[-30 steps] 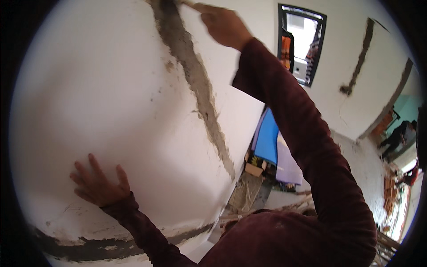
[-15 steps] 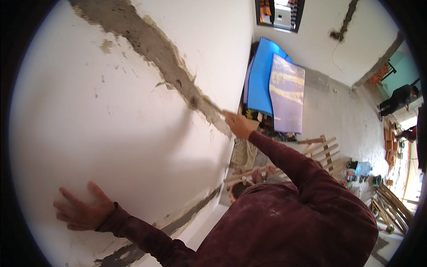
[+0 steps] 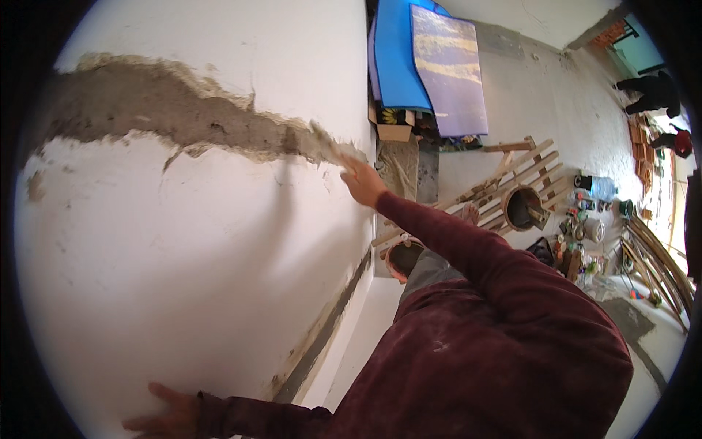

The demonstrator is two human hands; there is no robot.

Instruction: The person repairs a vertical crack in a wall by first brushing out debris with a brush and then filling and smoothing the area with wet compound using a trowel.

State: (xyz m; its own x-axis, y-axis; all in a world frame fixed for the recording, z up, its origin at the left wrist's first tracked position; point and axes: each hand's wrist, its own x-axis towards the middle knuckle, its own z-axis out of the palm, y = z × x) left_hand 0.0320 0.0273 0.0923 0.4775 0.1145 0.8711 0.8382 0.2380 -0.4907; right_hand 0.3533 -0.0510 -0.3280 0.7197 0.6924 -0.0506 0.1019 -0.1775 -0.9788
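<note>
A rough grey mortar strip (image 3: pixel 183 110) runs across the white wall (image 3: pixel 183 263). My right hand (image 3: pixel 363 181) reaches to the strip's right end, fingers closed and pointing along it. A thin, pale edge extends from those fingertips over the mortar; blur keeps me from telling what tool it is. Low on the left, my left hand (image 3: pixel 167 415) rests against the white wall with its fingers spread, partly cut off by the picture's dark rim. It holds nothing.
Below me are a wooden pallet (image 3: pixel 504 186) and two mortar buckets, one on the pallet (image 3: pixel 523 208), another by my legs (image 3: pixel 403 259). Blue and purple mats (image 3: pixel 450 73) lean beyond. Bottles (image 3: pixel 601 189), tools and poles (image 3: pixel 662 256) lie right. A person (image 3: pixel 653 94) is far off.
The view has turned, so the strip now lies nearly level and a second bucket shows. My right hand stays at the strip's end; the left hand appears lower in view, still on the wall.
</note>
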